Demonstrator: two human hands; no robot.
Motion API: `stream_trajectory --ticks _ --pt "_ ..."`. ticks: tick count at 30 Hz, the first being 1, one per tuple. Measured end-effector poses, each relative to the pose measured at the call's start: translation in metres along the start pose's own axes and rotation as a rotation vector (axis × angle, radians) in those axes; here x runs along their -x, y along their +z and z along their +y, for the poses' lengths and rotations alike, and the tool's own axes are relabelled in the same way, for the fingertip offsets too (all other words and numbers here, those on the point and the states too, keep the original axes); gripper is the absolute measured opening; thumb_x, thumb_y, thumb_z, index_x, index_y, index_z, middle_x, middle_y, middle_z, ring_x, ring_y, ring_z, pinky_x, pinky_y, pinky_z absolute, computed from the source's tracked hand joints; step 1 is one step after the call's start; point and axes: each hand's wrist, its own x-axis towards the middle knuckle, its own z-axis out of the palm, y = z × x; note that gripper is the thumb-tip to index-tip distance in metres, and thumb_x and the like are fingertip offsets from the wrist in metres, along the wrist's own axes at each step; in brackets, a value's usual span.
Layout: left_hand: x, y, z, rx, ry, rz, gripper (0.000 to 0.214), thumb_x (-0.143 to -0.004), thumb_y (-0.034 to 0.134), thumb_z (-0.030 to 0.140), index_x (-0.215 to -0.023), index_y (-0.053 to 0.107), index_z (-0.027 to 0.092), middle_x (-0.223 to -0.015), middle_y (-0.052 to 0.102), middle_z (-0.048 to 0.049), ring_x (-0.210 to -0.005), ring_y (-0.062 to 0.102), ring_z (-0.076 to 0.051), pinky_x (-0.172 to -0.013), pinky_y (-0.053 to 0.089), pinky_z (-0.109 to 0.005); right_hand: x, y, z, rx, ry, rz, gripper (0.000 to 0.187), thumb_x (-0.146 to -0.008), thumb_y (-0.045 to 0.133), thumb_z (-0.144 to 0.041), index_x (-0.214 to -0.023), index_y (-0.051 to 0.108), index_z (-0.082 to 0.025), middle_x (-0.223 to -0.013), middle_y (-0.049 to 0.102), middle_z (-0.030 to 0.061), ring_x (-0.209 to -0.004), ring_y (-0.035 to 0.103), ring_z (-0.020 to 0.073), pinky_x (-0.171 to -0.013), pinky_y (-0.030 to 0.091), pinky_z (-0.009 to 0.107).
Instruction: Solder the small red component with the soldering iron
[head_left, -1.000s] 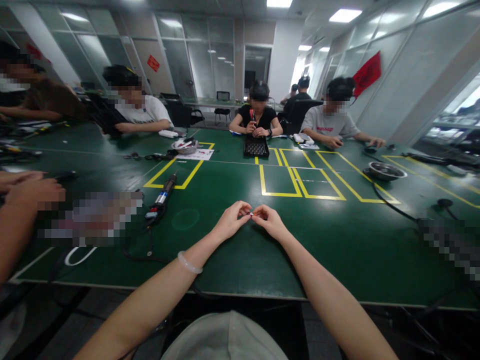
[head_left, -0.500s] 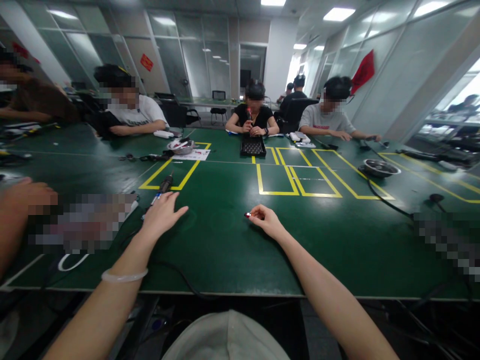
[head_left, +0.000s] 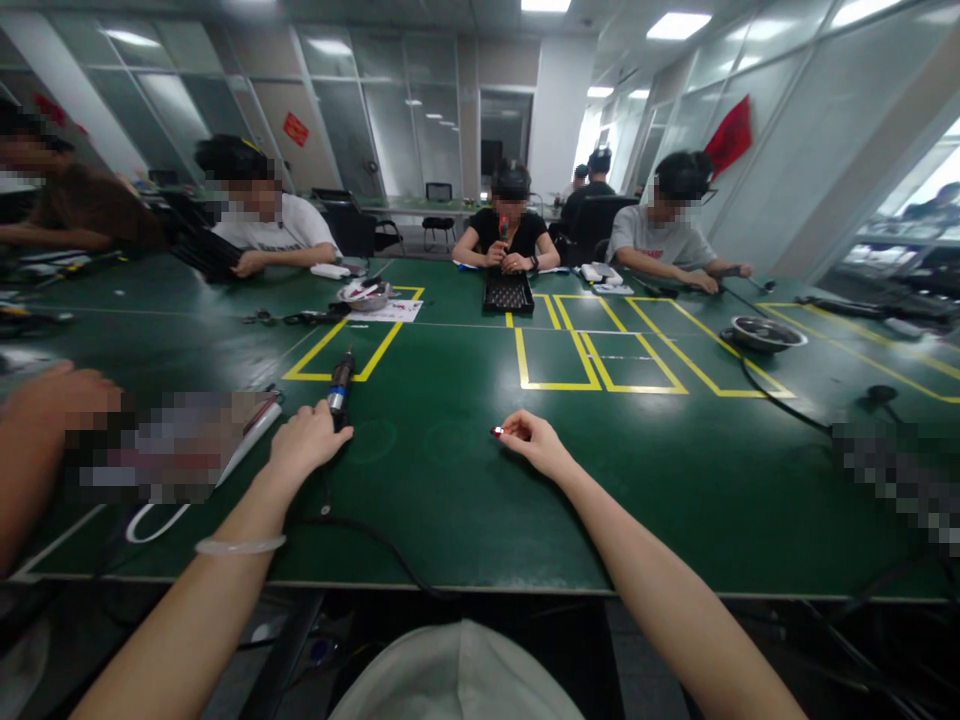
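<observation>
On the left of the green table, my left hand [head_left: 309,440] is closed round the rear part of a black electric screwdriver [head_left: 340,388] with a blue band. The tool's thin tip points away from me, and my fingers partly cover its body. Near the middle of the table, my right hand [head_left: 531,440] pinches a small red and white piece [head_left: 498,432] between thumb and fingers. Most of that piece is covered, so its kind cannot be made out.
A dark cable [head_left: 375,540] runs along the near table edge. To my left, another person's hand [head_left: 64,395] is beside a blurred flat package [head_left: 180,440]. A metal bowl [head_left: 768,334] stands at right. Across the table, a person works over a black tray [head_left: 508,293].
My left hand has drawn back and closed from spread fingers onto the screwdriver, which now stands out more clearly. The right hand keeps its pinch in nearly the same place.
</observation>
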Motion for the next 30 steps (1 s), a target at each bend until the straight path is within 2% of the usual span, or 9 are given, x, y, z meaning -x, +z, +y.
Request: stream_trajectory --ticks 5,13,17,22,30 --pt "0.01 -0.008 0.04 0.005 0.113 0.007 0.063 -0.082 0.043 0.057 -0.124 0.049 0.011 -0.114 0.058 -0.0224 -0.098 0.062 -0.037 -0.078 0.048 -0.044 0.0 0.0 0.0 0.02 -0.005 0.003 0.024 -0.078 0.067 -0.039 -0.087 0.061 -0.017 -0.07 0.058 -0.0011 -0.061 0.05 0.012 -0.06 0.041 0.025" --pt "0.04 -0.017 0.14 0.061 0.363 0.08 0.058 -0.082 0.051 0.052 -0.125 0.049 0.012 -0.111 0.06 -0.0198 -0.096 0.063 -0.033 -0.079 0.046 -0.039 0.002 -0.001 -0.003 0.065 -0.032 -0.017 0.021 -0.078 0.066 -0.035 -0.088 0.062 -0.017 -0.074 0.061 -0.0001 -0.064 0.053 0.0127 -0.062 0.042 0.025" --pt "0.052 -0.017 0.176 0.122 0.448 0.1 0.055 -0.08 0.056 0.049 -0.121 0.051 0.013 -0.109 0.061 -0.0198 -0.097 0.063 -0.032 -0.08 0.045 -0.038 0.001 0.0 -0.004 0.093 -0.059 0.003 0.019 -0.079 0.065 -0.034 -0.088 0.062 -0.018 -0.075 0.063 0.0004 -0.067 0.056 0.0138 -0.065 0.044 0.026" --pt "0.065 -0.013 0.197 0.203 0.521 0.134 0.056 -0.079 0.058 0.046 -0.123 0.05 0.013 -0.106 0.062 -0.0193 -0.096 0.063 -0.032 -0.081 0.044 -0.038 0.001 0.001 -0.002 0.098 -0.073 0.01 0.017 -0.079 0.065 -0.032 -0.087 0.06 -0.018 -0.075 0.063 0.0 -0.067 0.057 0.0143 -0.066 0.045 0.027" --pt "0.076 -0.009 0.199 0.237 0.549 0.131 0.056 -0.081 0.055 0.041 -0.129 0.047 0.013 -0.111 0.06 -0.0196 -0.101 0.06 -0.033 -0.084 0.042 -0.039 0.0 0.006 -0.001 0.116 -0.078 -0.035 0.012 -0.078 0.064 -0.027 -0.084 0.059 -0.019 -0.071 0.061 -0.0007 -0.063 0.056 0.014 -0.065 0.047 0.028"
